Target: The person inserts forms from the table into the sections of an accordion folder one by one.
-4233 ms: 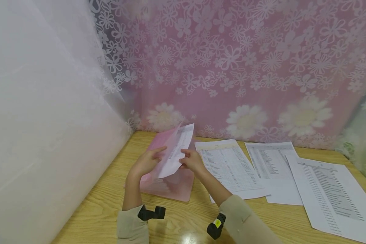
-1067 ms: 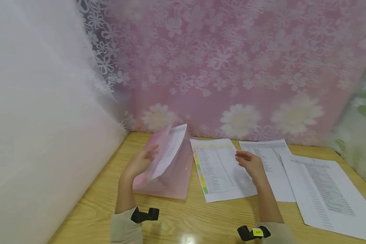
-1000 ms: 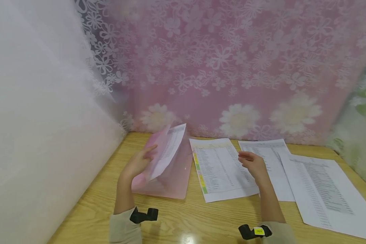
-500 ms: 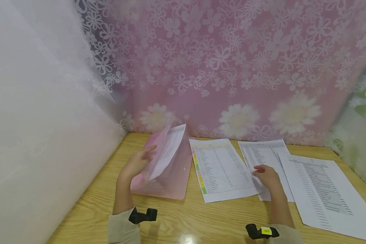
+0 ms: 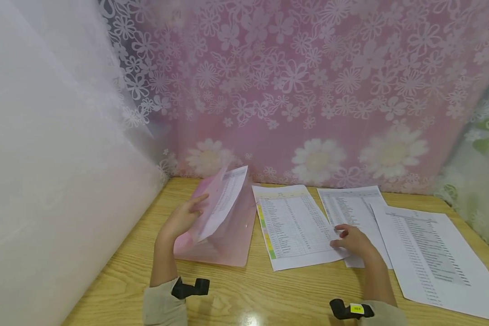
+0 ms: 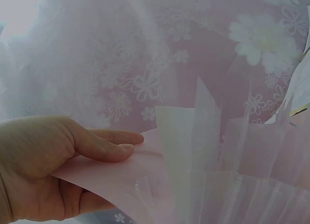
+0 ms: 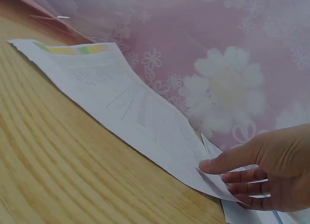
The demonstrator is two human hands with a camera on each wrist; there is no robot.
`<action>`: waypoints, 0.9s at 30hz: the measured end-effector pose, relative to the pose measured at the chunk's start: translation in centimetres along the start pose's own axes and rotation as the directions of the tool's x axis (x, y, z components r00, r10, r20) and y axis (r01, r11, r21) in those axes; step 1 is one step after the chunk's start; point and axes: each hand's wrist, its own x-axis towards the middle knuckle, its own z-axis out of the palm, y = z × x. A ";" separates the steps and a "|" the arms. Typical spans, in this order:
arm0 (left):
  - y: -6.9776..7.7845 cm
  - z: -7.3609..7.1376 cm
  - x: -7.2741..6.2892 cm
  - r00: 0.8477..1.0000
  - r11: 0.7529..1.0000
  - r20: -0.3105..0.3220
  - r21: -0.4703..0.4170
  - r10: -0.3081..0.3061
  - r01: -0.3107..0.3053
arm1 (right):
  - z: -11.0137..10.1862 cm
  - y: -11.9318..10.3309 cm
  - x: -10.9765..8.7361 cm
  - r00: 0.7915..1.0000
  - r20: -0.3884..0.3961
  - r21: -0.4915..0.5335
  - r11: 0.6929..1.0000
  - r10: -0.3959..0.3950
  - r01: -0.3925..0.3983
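My left hand (image 5: 181,222) grips the front cover of a pink plastic file folder (image 5: 236,246), holding it raised. In the left wrist view the thumb lies over the pink cover (image 6: 109,173) and other fingers are beneath it; clear sleeves fan out beside it. A printed sheet (image 5: 230,197) stands tilted inside the folder. My right hand (image 5: 355,241) pinches the lower right edge of a printed sheet of paper (image 5: 293,226) with a yellow and green column. In the right wrist view its thumb is on top of that sheet (image 7: 131,108), with fingers at and under the edge.
Another printed sheet (image 5: 371,213) lies partly under the right hand. Further right, a larger-looking sheet (image 5: 444,258) overlaps it. All rest on a wooden table (image 5: 244,294). A pink flowered curtain (image 5: 269,90) hangs behind, and a whitish sheet (image 5: 65,158) stands at the left.
My right hand has left the sheet in the folder, moved right and down, and taken the colour-column sheet's right edge. My left hand keeps its hold on the folder cover.
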 end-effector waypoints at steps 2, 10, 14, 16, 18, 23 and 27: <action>0.0 0.0 0.0 1.000 1.000 0.000 -0.001 -0.004 0.004 | 0.2 0.0 0.1 1.000 0.015 -0.031 0.999 -0.023 0.023; 0.0 0.0 -0.1 1.000 1.000 0.001 0.004 0.004 -0.004 | 0.1 -1.3 -0.5 0.999 0.004 -0.111 0.993 -0.033 0.033; 0.1 0.0 -0.1 1.000 1.000 0.007 -0.001 0.009 -0.009 | 0.0 -1.7 -0.7 0.999 0.004 -0.118 0.992 -0.036 0.037; 0.1 -0.1 -0.1 1.000 1.000 0.008 -0.004 0.010 -0.010 | 0.0 -1.7 -0.7 0.999 0.001 -0.106 0.994 -0.039 0.038; 0.1 0.0 0.0 1.000 1.000 0.006 -0.004 0.012 -0.012 | 0.0 -1.6 -0.8 0.999 -0.007 -0.078 0.996 -0.033 0.032; 0.0 0.0 0.1 1.000 1.000 0.003 0.004 0.016 -0.016 | 0.2 -0.9 -0.5 1.000 -0.021 -0.001 1.000 -0.007 0.007; -0.1 0.0 0.0 1.000 1.000 0.000 0.005 0.014 -0.014 | 0.0 -0.7 -0.7 1.000 0.004 0.053 0.999 -0.001 0.001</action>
